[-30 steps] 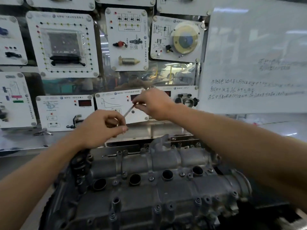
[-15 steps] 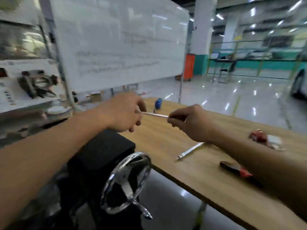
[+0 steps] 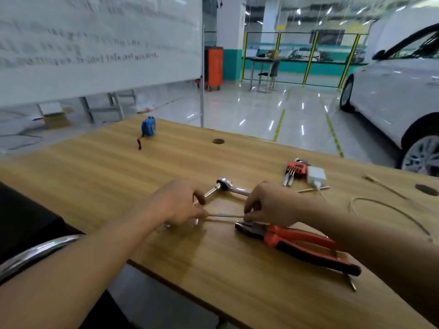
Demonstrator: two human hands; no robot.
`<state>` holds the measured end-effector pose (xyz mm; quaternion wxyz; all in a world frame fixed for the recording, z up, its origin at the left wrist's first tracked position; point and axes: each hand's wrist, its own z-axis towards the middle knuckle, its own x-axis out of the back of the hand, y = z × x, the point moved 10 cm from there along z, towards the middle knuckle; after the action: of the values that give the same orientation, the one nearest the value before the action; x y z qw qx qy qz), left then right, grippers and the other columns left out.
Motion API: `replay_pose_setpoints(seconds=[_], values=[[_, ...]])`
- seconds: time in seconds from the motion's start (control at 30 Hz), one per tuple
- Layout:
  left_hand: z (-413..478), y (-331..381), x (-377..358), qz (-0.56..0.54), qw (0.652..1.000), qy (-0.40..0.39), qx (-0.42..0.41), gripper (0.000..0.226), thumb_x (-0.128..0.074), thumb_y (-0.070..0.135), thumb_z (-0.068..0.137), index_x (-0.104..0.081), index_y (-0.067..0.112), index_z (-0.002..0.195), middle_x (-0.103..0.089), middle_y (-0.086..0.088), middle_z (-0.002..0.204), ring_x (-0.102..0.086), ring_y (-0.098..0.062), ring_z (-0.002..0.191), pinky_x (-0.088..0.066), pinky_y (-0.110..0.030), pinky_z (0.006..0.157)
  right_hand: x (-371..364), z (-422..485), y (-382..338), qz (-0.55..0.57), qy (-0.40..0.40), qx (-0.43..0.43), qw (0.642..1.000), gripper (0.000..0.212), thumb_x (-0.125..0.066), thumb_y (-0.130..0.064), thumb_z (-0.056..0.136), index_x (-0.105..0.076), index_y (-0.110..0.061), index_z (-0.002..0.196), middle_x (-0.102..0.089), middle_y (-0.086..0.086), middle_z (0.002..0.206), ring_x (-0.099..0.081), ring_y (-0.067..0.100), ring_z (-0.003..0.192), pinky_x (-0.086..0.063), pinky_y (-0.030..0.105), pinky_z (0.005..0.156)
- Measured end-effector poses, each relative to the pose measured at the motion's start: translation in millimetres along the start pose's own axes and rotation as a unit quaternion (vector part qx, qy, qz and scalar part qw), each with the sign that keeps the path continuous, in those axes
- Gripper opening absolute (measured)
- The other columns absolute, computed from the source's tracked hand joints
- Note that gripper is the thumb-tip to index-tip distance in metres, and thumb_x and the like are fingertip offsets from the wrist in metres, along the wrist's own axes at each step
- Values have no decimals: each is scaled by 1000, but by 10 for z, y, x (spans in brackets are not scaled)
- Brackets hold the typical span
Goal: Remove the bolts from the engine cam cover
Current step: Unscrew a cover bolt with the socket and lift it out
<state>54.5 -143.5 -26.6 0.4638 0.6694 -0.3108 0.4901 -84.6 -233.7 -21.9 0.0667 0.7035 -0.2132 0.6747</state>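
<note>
A long thin bolt (image 3: 225,216) hangs level just above the wooden table (image 3: 142,176). My left hand (image 3: 180,204) pinches its left end and my right hand (image 3: 268,206) pinches its right end. A chrome ratchet wrench (image 3: 228,186) lies on the table right behind both hands. Red and black pliers (image 3: 301,245) lie under and in front of my right hand. The engine cam cover is out of view; only a black part with a chrome ring (image 3: 35,254) shows at the lower left.
A blue tape measure (image 3: 148,126) stands at the table's far side. A red hex key set (image 3: 295,172), a white charger (image 3: 316,175) and a looped cable (image 3: 389,210) lie to the right. A whiteboard (image 3: 95,43) stands behind, a white car (image 3: 399,91) at the right.
My view swung right from the engine to the wooden table. Both hands carried the long bolt along and lowered it close to the tabletop beside the ratchet and pliers.
</note>
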Motion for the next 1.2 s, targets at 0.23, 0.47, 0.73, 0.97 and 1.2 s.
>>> replay_pose_setpoints(seconds=[0.23,0.47,0.73,0.97,1.2], values=[[223,-185,-45,-52,996,18,66,23,-76,38,82,-74,22,97,-71,3,97,-62,-12,86,-46,-26,69,157,677,119,39,80,-78,993,39,-70,-42,85,-70,-16,114,-69,0,102,-61,19,95,-53,34,81],[331,-78,-102,72,992,16,101,22,-73,31,85,-67,18,102,-66,-3,97,-62,-22,87,-55,-34,78,-73,1048,271,57,77,-151,984,22,-62,-18,88,-53,-11,70,-54,6,73,-52,23,69,-32,27,50],[-63,-414,320,115,985,23,127,15,-73,23,85,-65,11,85,-68,-6,85,-65,-21,73,-55,-33,65,114,1046,468,10,127,-189,974,19,-71,-24,87,-53,-16,88,-64,13,105,-50,24,80,-41,34,66],[-774,-694,1317,-479,864,132,82,18,-66,7,91,-63,-2,106,-70,-15,87,-74,-24,73,-59,-31,61,744,1214,-1019,134,151,-43,979,41,-61,-31,92,-60,-15,130,-67,4,119,-64,21,103,-54,34,84],[-2695,-1002,2729,-266,907,323,41,9,-73,12,87,-73,6,93,-76,-6,82,-75,-21,75,-57,-22,61,1860,468,-3744,455,167,288,826,42,-57,-42,97,-72,-5,88,-71,14,75,-62,17,56,-49,26,48]])
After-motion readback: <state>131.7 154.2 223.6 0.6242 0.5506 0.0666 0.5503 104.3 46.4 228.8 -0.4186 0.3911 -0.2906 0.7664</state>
